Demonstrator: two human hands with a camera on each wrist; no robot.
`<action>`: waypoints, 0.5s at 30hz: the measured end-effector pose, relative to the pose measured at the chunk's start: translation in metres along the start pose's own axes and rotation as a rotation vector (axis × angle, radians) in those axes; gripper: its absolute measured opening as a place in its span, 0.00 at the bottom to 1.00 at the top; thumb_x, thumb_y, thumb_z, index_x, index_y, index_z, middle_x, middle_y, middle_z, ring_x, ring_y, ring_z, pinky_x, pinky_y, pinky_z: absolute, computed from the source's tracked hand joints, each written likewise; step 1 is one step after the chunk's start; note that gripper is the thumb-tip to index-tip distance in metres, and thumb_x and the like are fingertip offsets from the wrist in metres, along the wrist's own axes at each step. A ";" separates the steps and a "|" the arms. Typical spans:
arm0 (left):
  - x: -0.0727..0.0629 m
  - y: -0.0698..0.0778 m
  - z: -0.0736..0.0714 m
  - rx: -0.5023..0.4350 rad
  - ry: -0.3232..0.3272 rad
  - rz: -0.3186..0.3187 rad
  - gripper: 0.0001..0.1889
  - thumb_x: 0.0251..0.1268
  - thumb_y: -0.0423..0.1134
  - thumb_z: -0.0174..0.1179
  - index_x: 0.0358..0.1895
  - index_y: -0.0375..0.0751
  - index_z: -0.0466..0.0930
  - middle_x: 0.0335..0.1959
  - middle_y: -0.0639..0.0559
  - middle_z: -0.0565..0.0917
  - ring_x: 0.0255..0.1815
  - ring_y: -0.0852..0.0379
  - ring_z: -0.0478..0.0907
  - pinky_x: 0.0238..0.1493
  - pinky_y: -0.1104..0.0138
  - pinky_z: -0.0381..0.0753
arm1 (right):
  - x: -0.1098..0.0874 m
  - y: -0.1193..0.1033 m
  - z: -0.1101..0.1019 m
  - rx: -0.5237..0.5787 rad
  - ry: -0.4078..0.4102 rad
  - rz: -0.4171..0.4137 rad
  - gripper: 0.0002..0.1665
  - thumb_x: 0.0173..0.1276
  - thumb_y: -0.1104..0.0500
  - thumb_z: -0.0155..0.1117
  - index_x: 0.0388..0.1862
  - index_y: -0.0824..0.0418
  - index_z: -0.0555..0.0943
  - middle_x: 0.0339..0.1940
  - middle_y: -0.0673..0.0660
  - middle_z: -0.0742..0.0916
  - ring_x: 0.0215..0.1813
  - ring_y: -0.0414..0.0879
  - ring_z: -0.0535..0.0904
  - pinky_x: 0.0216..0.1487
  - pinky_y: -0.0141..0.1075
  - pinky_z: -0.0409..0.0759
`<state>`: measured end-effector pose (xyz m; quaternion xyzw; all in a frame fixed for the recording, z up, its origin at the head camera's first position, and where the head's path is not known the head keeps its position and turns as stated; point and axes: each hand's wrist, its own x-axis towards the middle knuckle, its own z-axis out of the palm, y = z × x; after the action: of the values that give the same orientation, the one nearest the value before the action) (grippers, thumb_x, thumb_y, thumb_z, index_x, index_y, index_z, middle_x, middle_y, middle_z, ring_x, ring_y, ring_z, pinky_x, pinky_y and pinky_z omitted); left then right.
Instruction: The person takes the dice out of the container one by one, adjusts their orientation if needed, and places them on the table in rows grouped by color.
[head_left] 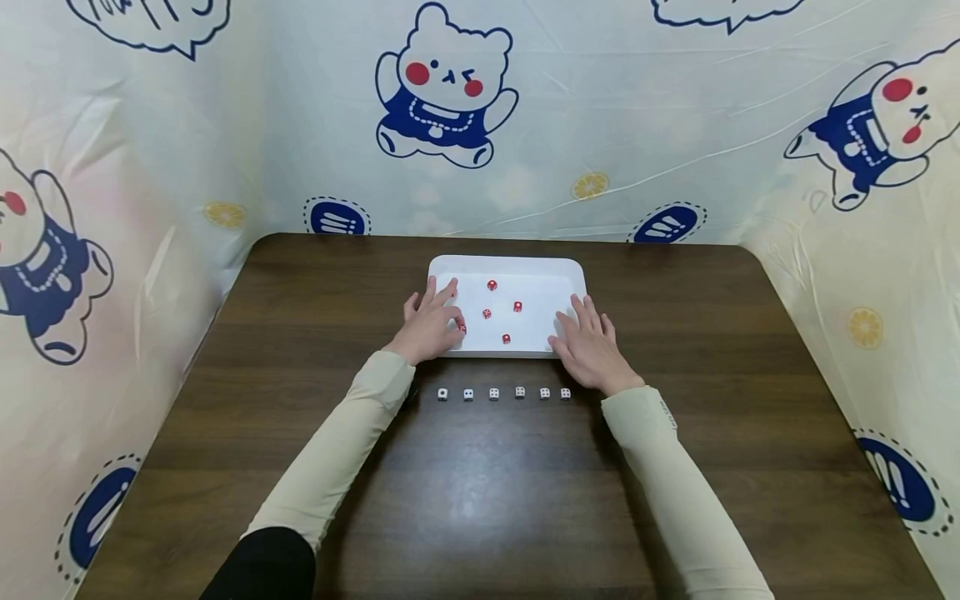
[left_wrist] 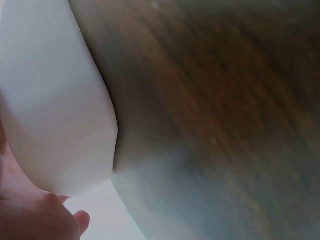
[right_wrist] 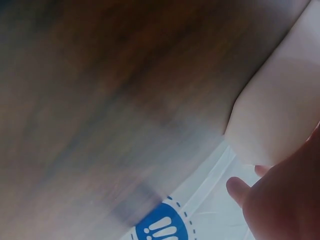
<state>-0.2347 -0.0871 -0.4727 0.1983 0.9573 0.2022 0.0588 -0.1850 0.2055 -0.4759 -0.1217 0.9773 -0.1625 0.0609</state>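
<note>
A white tray [head_left: 540,321] lies near the table's far edge with several red dice on its floor, among them a red die [head_left: 517,307] near the middle. My left hand [head_left: 426,329] reaches over the tray's left end. Its thumb and forefinger come together on a red die [head_left: 462,328], while the other fingers stretch out toward the tray's back. At the tray's right end, my right hand [head_left: 594,350] lies with fingers spread over the rim, holding nothing. In both wrist views, part of the hand and the tray's pale side [left_wrist: 60,110] fill one edge.
In front of the tray runs a row of several white dice [head_left: 493,394] on the dark wooden table [head_left: 480,500]. A printed curtain [head_left: 315,108] with cartoon bears hangs round the table's back and sides.
</note>
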 end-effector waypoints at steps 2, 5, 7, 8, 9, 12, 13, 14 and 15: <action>-0.001 0.000 0.000 0.002 0.003 0.002 0.05 0.61 0.40 0.57 0.31 0.50 0.83 0.80 0.48 0.50 0.80 0.38 0.32 0.70 0.35 0.39 | 0.000 -0.001 0.000 0.000 -0.002 0.004 0.35 0.77 0.43 0.39 0.75 0.62 0.60 0.81 0.62 0.48 0.81 0.58 0.32 0.74 0.60 0.38; -0.003 0.000 -0.002 0.003 0.002 0.001 0.05 0.62 0.41 0.57 0.32 0.49 0.83 0.79 0.49 0.50 0.80 0.38 0.33 0.70 0.36 0.39 | 0.000 -0.001 0.000 0.000 -0.004 0.009 0.36 0.77 0.43 0.39 0.75 0.63 0.59 0.81 0.63 0.48 0.81 0.58 0.33 0.75 0.59 0.39; -0.005 0.001 -0.004 0.008 0.004 -0.002 0.06 0.62 0.41 0.57 0.33 0.49 0.83 0.79 0.48 0.50 0.80 0.38 0.33 0.70 0.36 0.39 | 0.000 -0.002 -0.001 0.001 -0.006 0.013 0.36 0.77 0.43 0.39 0.75 0.63 0.59 0.81 0.63 0.48 0.81 0.58 0.33 0.75 0.59 0.39; -0.005 0.001 -0.005 0.008 0.005 -0.004 0.05 0.62 0.41 0.57 0.34 0.49 0.83 0.79 0.48 0.51 0.80 0.38 0.33 0.70 0.36 0.39 | 0.000 -0.002 -0.001 0.001 -0.007 0.014 0.36 0.77 0.43 0.39 0.75 0.64 0.58 0.81 0.63 0.48 0.81 0.58 0.33 0.75 0.59 0.39; -0.006 0.001 -0.006 0.011 0.006 -0.006 0.06 0.62 0.41 0.57 0.34 0.49 0.83 0.79 0.48 0.51 0.80 0.38 0.34 0.70 0.35 0.40 | 0.000 -0.002 -0.001 0.001 -0.008 0.014 0.36 0.77 0.43 0.39 0.75 0.64 0.58 0.80 0.63 0.48 0.81 0.58 0.33 0.75 0.59 0.39; -0.008 0.002 -0.008 0.019 0.011 -0.013 0.06 0.62 0.41 0.57 0.35 0.48 0.84 0.79 0.47 0.52 0.80 0.38 0.35 0.70 0.36 0.41 | -0.001 -0.003 -0.002 0.000 -0.012 0.016 0.36 0.77 0.43 0.39 0.75 0.63 0.58 0.81 0.62 0.48 0.81 0.58 0.33 0.75 0.60 0.40; -0.008 0.002 -0.009 0.015 0.010 -0.013 0.06 0.62 0.41 0.57 0.35 0.47 0.84 0.79 0.47 0.52 0.80 0.38 0.35 0.70 0.36 0.41 | -0.001 -0.003 -0.002 0.000 -0.015 0.016 0.36 0.77 0.43 0.38 0.75 0.62 0.58 0.81 0.62 0.48 0.81 0.58 0.32 0.75 0.60 0.40; -0.009 0.002 -0.010 0.015 0.011 -0.014 0.06 0.62 0.41 0.58 0.35 0.46 0.84 0.79 0.47 0.52 0.80 0.37 0.36 0.70 0.36 0.42 | -0.001 -0.003 -0.002 0.000 -0.015 0.016 0.36 0.77 0.43 0.38 0.75 0.62 0.58 0.81 0.62 0.48 0.81 0.58 0.32 0.75 0.60 0.40; -0.010 0.002 -0.010 0.010 0.011 -0.016 0.06 0.62 0.40 0.58 0.35 0.45 0.84 0.79 0.46 0.52 0.80 0.38 0.36 0.71 0.37 0.42 | -0.001 -0.003 -0.002 -0.001 -0.016 0.016 0.36 0.77 0.43 0.38 0.76 0.62 0.58 0.81 0.62 0.48 0.81 0.58 0.32 0.75 0.60 0.40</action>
<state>-0.2274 -0.0933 -0.4624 0.1900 0.9601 0.1979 0.0541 -0.1837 0.2037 -0.4727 -0.1152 0.9777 -0.1608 0.0701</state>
